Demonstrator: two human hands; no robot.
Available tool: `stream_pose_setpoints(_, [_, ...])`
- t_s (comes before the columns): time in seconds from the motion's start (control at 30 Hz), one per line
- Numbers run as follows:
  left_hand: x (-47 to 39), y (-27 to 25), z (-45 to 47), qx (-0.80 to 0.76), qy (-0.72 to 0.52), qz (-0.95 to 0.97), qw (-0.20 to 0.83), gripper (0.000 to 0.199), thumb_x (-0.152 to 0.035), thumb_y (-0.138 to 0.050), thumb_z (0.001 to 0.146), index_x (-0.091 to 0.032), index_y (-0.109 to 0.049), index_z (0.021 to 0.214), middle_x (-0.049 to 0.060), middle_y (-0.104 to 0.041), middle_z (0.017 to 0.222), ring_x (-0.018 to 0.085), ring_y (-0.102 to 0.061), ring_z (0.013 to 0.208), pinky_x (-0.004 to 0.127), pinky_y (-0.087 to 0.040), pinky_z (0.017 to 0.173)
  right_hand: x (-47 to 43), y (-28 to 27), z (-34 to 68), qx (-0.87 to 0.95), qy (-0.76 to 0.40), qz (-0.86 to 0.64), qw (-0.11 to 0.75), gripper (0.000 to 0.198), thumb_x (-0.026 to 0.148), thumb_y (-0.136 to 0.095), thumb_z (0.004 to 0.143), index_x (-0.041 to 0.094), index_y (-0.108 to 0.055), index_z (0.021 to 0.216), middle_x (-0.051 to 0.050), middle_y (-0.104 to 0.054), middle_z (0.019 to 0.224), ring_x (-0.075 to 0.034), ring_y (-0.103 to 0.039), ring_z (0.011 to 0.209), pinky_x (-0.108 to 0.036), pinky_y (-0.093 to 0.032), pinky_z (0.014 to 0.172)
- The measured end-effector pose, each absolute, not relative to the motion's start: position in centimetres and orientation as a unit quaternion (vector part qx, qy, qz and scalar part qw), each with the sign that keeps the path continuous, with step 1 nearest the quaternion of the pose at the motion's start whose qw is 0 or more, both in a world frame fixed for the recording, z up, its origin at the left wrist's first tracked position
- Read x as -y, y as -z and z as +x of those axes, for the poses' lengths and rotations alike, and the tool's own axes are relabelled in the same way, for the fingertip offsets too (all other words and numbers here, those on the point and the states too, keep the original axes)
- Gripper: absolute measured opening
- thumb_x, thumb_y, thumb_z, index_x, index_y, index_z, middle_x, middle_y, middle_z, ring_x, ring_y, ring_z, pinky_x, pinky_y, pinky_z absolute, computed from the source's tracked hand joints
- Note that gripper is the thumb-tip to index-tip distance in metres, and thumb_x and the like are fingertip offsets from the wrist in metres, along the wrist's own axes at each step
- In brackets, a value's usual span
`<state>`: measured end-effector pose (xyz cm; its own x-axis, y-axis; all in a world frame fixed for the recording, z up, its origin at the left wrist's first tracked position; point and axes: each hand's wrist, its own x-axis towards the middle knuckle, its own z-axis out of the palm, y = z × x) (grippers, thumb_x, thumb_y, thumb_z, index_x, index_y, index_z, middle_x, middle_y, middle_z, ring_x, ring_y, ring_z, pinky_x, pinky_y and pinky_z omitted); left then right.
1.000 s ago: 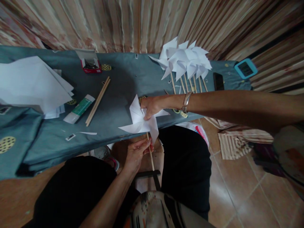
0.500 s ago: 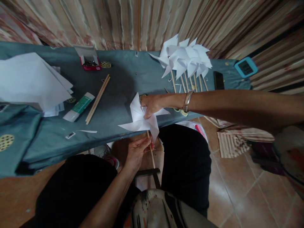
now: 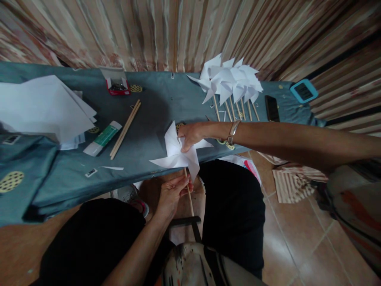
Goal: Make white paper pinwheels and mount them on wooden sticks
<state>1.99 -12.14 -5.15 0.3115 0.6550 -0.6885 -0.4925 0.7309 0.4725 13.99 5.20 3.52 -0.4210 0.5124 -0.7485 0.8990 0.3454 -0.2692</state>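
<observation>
A white paper pinwheel [image 3: 175,155] lies at the front edge of the cloth-covered table [image 3: 149,131], its wooden stick [image 3: 189,196] jutting out over my lap. My left hand [image 3: 174,190] is closed around that stick just below the paper blades. From the right, my right hand [image 3: 190,135] presses on the pinwheel's centre, thumb on the paper and fingers curled over its far side. Whatever sits at the centre under my thumb is hidden. Two loose wooden sticks [image 3: 125,129] lie to the left of the pinwheel.
Several finished pinwheels [image 3: 226,81] lie at the back right, near a phone [image 3: 272,108] and a blue-framed timer [image 3: 304,91]. At left are white paper sheets [image 3: 44,107], a green-and-white box [image 3: 102,138] and a red box of small metal pieces [image 3: 118,87]. A curtain [image 3: 133,31] hangs behind.
The camera view has shifted slightly, so the table sits a little lower in the picture. Both hands keep their hold on the pinwheel, with hardly any movement.
</observation>
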Motion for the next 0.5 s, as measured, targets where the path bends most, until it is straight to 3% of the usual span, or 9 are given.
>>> stream_pose_setpoints(0.5, [13.04, 4.86, 1.32, -0.466, -0.321, 0.097, 0.819, 0.047, -0.044, -0.093, 0.040, -0.013, -0.077, 0.071, 0.003, -0.070, 0.063, 0.013, -0.065, 0.052, 0.025, -0.054, 0.056, -5.26, -3.35, 13.65, -0.776, 0.300, 0.458, 0.313, 0.040, 0.020, -0.072, 0.076, 0.004, -0.068, 0.112, -0.010, -0.068, 0.106, -0.020, -0.061, 0.087, -0.025, -0.043, 0.067])
